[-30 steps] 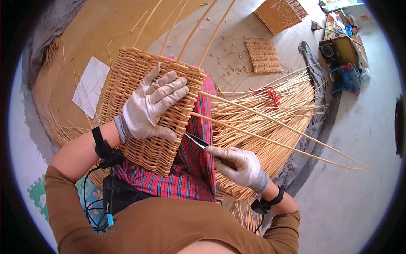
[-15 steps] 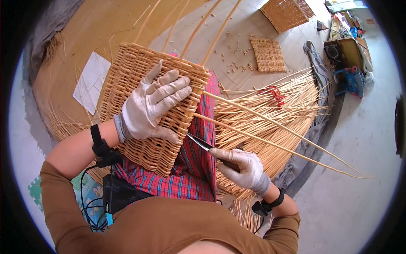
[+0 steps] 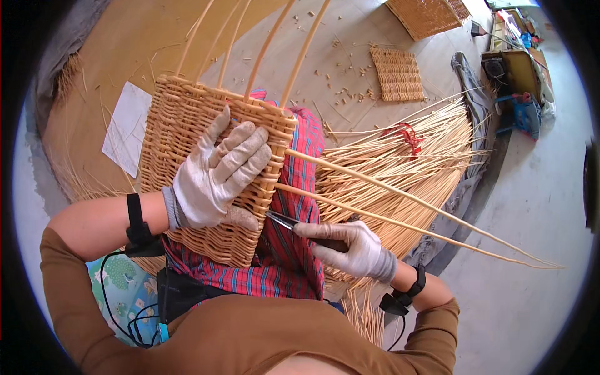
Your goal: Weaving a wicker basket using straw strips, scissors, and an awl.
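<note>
Concrete floor (image 3: 550, 206) strewn with cuttings, half-woven wicker basket (image 3: 187, 125) on lap, left hand (image 3: 215, 172) spread flat over its side, right hand (image 3: 350, 247) clenched on small cutters (image 3: 284, 220) at a protruding rod (image 3: 400, 222); slip risks nicking the weave.

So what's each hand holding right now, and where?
Left hand presses flat on the wicker basket side; right hand grips a metal tool by its handle.

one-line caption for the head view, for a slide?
Gloved left hand steadies a wicker basket on the lap while the right hand holds a metal tool at its edge.
</note>
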The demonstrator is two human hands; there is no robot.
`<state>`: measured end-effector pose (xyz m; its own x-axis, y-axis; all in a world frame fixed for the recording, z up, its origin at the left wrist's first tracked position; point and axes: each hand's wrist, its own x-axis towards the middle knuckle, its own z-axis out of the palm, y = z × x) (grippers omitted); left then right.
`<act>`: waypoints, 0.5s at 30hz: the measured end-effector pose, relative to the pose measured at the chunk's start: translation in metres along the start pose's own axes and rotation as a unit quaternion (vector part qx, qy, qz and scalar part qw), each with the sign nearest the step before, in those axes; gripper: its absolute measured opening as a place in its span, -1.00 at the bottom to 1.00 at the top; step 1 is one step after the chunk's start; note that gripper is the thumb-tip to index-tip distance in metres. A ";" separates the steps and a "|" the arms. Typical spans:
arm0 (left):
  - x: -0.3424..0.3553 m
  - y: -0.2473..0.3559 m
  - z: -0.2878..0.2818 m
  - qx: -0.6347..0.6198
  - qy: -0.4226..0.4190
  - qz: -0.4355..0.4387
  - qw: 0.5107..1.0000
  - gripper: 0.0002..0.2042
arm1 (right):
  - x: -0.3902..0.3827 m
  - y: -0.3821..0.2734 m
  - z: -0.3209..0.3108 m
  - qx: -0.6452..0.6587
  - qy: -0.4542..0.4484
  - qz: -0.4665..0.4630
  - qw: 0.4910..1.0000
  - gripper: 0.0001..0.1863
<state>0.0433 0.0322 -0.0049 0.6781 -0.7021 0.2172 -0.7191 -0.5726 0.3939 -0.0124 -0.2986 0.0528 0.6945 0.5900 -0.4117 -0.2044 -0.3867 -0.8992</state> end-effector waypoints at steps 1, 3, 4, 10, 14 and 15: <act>-0.002 -0.001 0.001 -0.014 0.009 0.007 1.000 0.16 | 0.002 0.001 0.000 -0.003 -0.002 -0.024 1.000 -0.54; -0.006 0.000 0.001 -0.028 0.016 0.009 0.999 0.16 | 0.017 -0.021 -0.018 -0.138 -0.074 0.012 0.988 -0.55; -0.008 0.001 -0.001 -0.029 0.014 0.006 0.999 0.15 | 0.023 -0.030 -0.023 -0.272 -0.143 0.044 0.951 -0.56; 0.000 0.000 -0.001 -0.027 0.016 0.012 0.999 0.14 | 0.019 -0.004 -0.016 0.099 -0.117 0.127 0.980 -0.54; -0.004 0.001 0.002 -0.026 0.017 0.017 0.999 0.15 | 0.022 -0.016 -0.011 -0.068 -0.144 0.140 0.977 -0.53; -0.004 0.000 0.002 -0.017 0.018 0.015 1.000 0.16 | 0.027 -0.022 -0.012 -0.181 -0.146 0.113 0.966 -0.52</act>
<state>0.0406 0.0339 -0.0077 0.6609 -0.7036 0.2609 -0.7347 -0.5359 0.4160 0.0192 -0.2826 0.0635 0.4253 0.6165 -0.6626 -0.0371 -0.7196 -0.6934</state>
